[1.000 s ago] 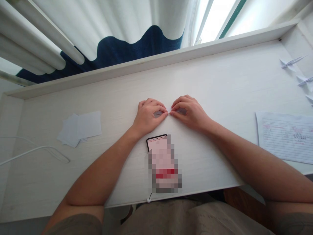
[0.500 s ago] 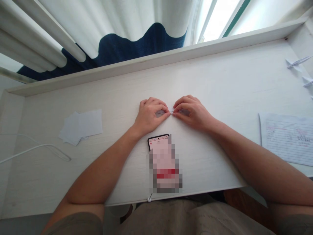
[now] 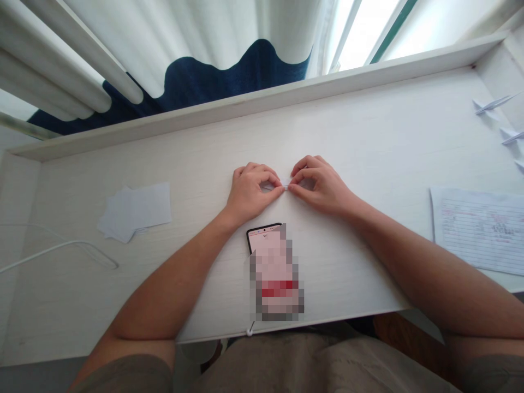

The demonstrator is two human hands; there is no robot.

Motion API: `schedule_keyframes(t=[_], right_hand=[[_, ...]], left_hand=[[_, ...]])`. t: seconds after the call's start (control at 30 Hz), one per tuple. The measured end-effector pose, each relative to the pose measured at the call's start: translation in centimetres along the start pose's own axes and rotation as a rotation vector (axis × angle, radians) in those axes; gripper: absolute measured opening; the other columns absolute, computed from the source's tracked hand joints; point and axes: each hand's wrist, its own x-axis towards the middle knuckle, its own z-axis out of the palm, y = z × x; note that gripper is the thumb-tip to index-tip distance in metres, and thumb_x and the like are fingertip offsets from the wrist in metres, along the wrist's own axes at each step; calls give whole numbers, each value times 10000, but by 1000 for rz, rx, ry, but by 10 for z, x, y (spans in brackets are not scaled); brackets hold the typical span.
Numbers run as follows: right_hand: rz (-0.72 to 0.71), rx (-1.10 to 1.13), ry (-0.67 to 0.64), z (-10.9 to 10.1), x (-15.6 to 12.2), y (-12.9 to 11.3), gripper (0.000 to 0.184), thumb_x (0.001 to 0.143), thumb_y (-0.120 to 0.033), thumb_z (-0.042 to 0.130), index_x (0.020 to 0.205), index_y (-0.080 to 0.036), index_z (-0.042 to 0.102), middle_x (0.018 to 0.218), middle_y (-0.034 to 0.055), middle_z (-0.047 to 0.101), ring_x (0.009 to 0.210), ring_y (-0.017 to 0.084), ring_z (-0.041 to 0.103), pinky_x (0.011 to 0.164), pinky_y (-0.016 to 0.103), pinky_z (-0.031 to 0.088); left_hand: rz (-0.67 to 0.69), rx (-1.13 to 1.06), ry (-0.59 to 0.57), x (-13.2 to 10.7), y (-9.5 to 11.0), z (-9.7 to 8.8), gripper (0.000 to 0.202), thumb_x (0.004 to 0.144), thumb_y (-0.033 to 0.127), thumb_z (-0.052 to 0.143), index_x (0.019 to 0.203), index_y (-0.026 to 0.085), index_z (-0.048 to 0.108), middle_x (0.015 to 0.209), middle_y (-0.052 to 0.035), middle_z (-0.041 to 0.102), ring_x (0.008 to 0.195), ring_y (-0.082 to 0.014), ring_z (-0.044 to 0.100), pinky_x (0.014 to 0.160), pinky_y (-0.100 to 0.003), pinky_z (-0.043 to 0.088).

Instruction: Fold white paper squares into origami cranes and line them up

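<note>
Between thumb and fingertips, my left hand (image 3: 251,191) pinches a small piece of folded white paper (image 3: 286,186). My right hand (image 3: 321,184) pinches the same paper from the other side, thumb against forefinger. Most of the paper is hidden behind my fingers, so its full shape does not show. Both hands rest low over the white desk (image 3: 204,144). Just below them lies a phone (image 3: 272,262) with a pinkish screen, mostly blurred out.
Loose white paper sheets (image 3: 139,210) overlap at the left, near a white cable (image 3: 82,245). Lined, written-on paper (image 3: 481,229) lies at the right. Folded paper pieces (image 3: 493,105) stand by the right wall. A raised ledge (image 3: 245,101) runs along the back, below a curtain (image 3: 229,33).
My right hand has shifted very slightly, its fingers lifting a little. My left hand stays almost still, and both keep their pinch on the paper. The view has moved slightly.
</note>
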Motion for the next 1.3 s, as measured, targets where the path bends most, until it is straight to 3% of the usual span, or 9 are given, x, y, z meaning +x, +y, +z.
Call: schedule_keyframes(t=[0.27,0.73,0.87,0.97,1.1,1.3], right_hand=[[18,-24,20,3,1,-1,134,890,-257,722,759,-235,728,1043,98,689,1032,317,583,963,530,477],[27,-31,58,7,2,-1,147,881,-240,723,736,-234,695,1004,93,706,1023,316,586,935,515,477],[46,-39,67,7,3,-1,113,869,-231,719,763,-233,680,988,92,699,1010,312,579,905,490,472],[54,-38,70,6,4,-1,32,862,-232,726,847,-238,699,967,82,701,991,308,584,878,474,475],[-4,-44,69,4,2,1,70,907,-244,699,869,-256,757,993,80,726,1019,314,606,921,498,489],[-62,-30,31,2,-2,4,114,947,-278,706,898,-273,809,1040,81,746,1045,315,623,955,519,501]], left_hand=[[-23,-41,0,2,6,-2,116,870,270,792,762,271,748,1022,10,819,1086,-247,686,1110,-503,440],[-33,-42,1,3,7,-1,143,893,256,769,760,263,719,1000,0,811,1089,-256,669,1073,-505,474],[-52,-5,39,2,7,0,73,875,261,787,847,264,720,1031,0,800,1086,-257,659,1081,-488,466],[-71,37,72,1,7,1,135,856,283,814,967,277,738,1104,-6,789,1131,-275,633,1077,-485,467],[-23,42,85,-2,5,2,21,891,296,795,901,282,785,1149,-15,777,1187,-279,612,1104,-491,456],[30,39,108,-5,-3,5,45,912,318,790,909,314,834,1180,-13,791,1204,-280,609,1114,-509,468]])
